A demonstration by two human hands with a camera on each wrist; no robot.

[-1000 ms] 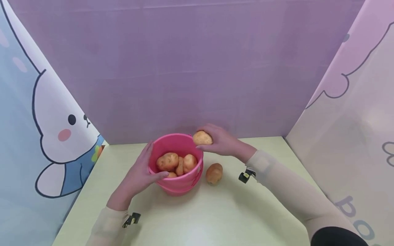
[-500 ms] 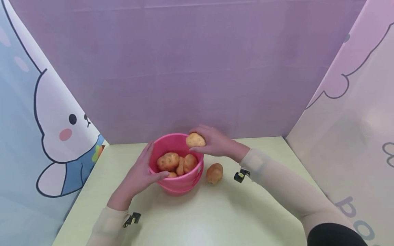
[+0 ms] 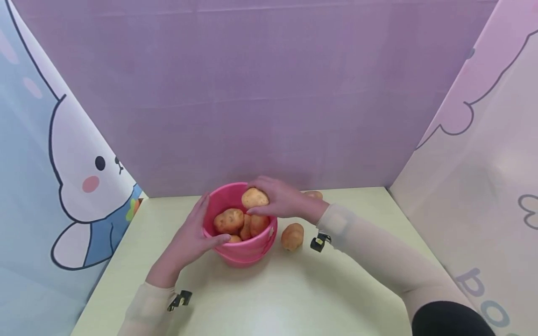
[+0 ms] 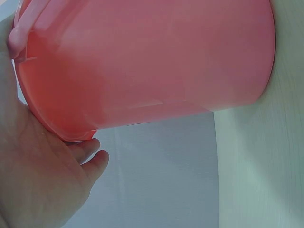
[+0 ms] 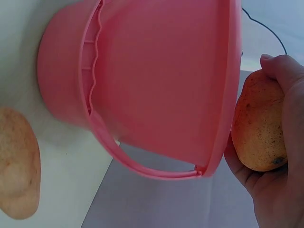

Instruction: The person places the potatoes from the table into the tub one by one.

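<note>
In the head view my right hand [image 3: 279, 198] grips a potato [image 3: 254, 198] just over the far right part of a pink bucket's opening. The right wrist view has that potato [image 5: 260, 121] between thumb and fingers, right at the bucket rim. My left hand [image 3: 191, 235] holds the left side of the bucket [image 3: 245, 255], its thumb over the near rim and its fingers along the far left. Several potatoes [image 3: 229, 221] lie inside the upright bucket. In the left wrist view, the palm [image 4: 42, 166] is against the rim and fingertips reach past it.
A loose potato [image 3: 292, 236] lies on the pale table [image 3: 269, 298] just right of the bucket. Another potato [image 3: 313, 194], partly hidden by the right wrist, lies near the back edge. A purple backdrop [image 3: 269, 93] rises behind, with printed panels on both sides.
My right hand has moved left with the potato, from beside the bucket's right rim to over its opening. A potato at the back now shows behind the wrist. The left hand stays put.
</note>
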